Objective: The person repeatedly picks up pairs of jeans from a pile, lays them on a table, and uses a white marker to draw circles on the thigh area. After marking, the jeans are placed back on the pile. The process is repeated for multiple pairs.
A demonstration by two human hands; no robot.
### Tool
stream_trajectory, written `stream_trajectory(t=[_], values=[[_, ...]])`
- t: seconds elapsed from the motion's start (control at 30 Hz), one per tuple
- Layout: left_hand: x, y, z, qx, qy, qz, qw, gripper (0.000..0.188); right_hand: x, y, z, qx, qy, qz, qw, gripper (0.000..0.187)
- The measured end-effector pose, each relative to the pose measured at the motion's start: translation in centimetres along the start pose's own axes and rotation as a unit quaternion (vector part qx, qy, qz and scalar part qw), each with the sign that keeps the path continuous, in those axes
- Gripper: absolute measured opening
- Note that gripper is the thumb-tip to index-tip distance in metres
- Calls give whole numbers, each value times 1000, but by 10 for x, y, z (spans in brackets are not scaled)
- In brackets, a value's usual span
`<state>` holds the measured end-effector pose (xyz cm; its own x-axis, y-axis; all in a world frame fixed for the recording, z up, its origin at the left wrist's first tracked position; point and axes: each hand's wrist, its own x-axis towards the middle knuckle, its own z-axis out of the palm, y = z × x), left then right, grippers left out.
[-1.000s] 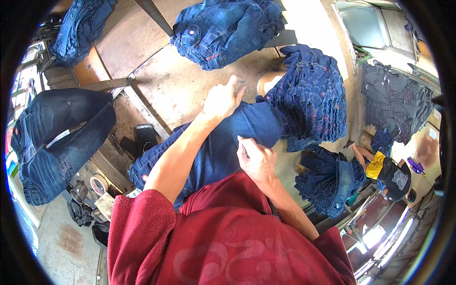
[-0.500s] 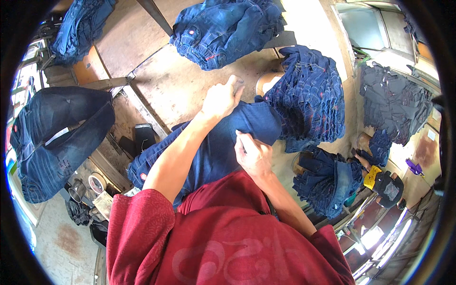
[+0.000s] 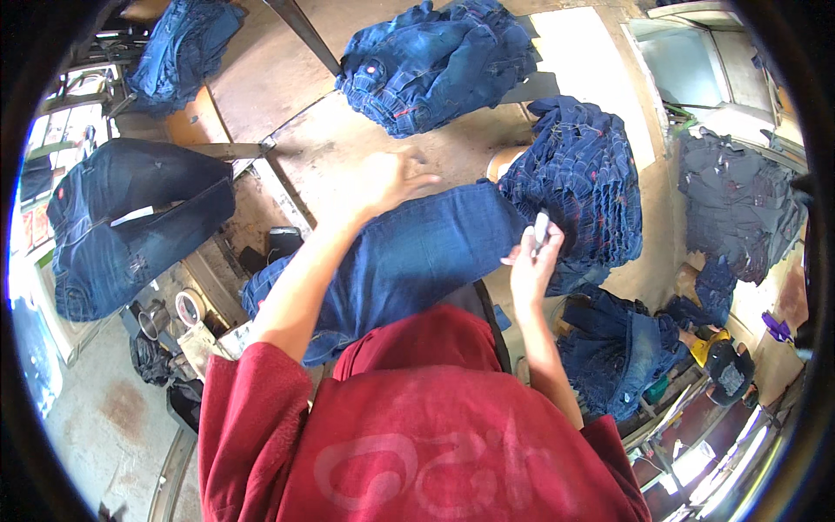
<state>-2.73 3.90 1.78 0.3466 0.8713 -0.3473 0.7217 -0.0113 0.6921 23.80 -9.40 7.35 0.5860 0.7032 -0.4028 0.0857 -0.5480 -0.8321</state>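
Observation:
Dark blue jeans [image 3: 417,252] lie in front of my body, one leg stretched towards the right and its surface fairly smooth. My right hand [image 3: 532,261] is closed around a small pale grey piece [image 3: 542,228], just off the end of that leg; its exact kind is too small to make out. Above the jeans' far edge is my left hand [image 3: 391,184], its fingers smeared by motion, so whether it holds anything is unclear. My left forearm passes over the left part of the jeans.
Piles of blue jeans stand ahead [image 3: 435,65] and to the right [image 3: 578,187], with another heap [image 3: 617,348] nearer. Dark jeans [image 3: 130,226] drape at the left. A tape roll [image 3: 188,307] sits below them. Grey garments [image 3: 739,200] and another person [image 3: 726,365] are far right.
My right hand has moved right, off the middle of the jeans to beyond the leg's end, and shows the pale piece. My left hand has shifted slightly left and down. More of the leg shows.

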Motion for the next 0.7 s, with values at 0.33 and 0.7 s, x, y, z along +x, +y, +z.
stream_trajectory(t=[0.33, 0.7], values=[[-172, -61, -77, -21, -183, -108, 977, 88, 89, 54, -31, 105, 25, 231, 967, 49], [-174, -87, -72, -3, -7, 104, 995, 56, -91, -32, 33, -290, -161, -221, 917, 18]])
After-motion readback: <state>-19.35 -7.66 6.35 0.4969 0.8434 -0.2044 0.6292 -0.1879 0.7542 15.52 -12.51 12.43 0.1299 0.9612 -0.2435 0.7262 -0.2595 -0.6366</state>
